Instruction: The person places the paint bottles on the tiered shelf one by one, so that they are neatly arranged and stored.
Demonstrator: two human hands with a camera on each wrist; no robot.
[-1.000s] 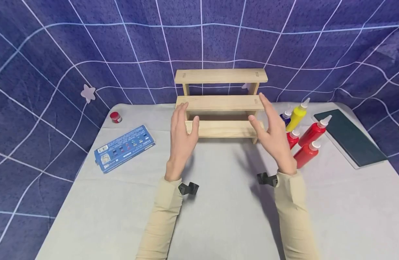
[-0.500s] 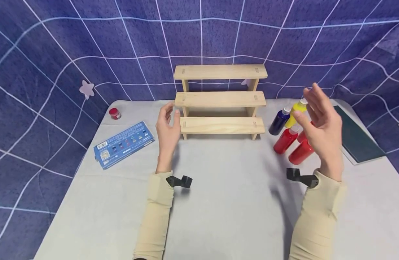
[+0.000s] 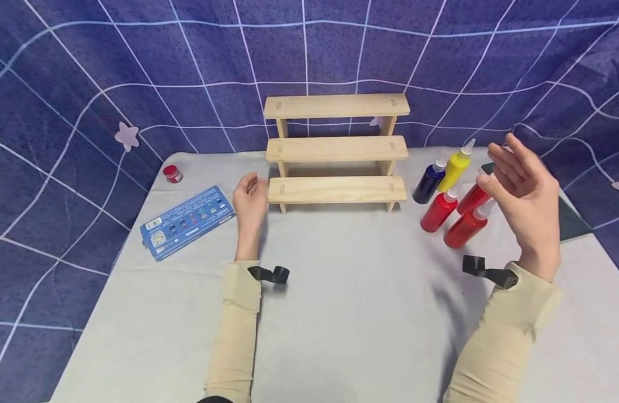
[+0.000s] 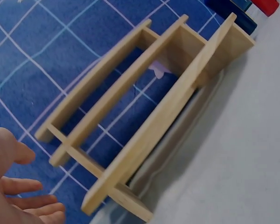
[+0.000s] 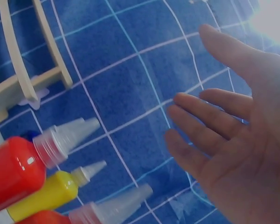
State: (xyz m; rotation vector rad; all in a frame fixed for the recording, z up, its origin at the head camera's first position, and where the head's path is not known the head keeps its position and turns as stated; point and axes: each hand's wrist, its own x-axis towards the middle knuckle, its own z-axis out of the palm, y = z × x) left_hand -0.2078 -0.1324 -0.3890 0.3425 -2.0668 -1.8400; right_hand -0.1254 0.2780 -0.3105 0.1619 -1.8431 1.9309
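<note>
A three-tier wooden step shelf stands at the back of the table. My left hand is just left of its lowest step, fingers loosely curled and holding nothing; the left wrist view shows the shelf apart from those fingers. To the right, my right hand hovers with relaxed, spread fingers and an empty palm. Beside it is a group of squeeze bottles: a dark blue bottle, a yellow bottle and three red ones, the nearest red bottle in front. In the right wrist view a red bottle is apart from the hand.
A blue printed box lies on the left of the table, with a small red-lidded jar behind it. A dark green flat board lies at the right, partly behind my right hand. Blue gridded cloth hangs behind.
Both hands have moved apart from in front of the shelf: the left one to its left side, the right one across to the right of the bottles. The shelf and bottles stay where they were.
</note>
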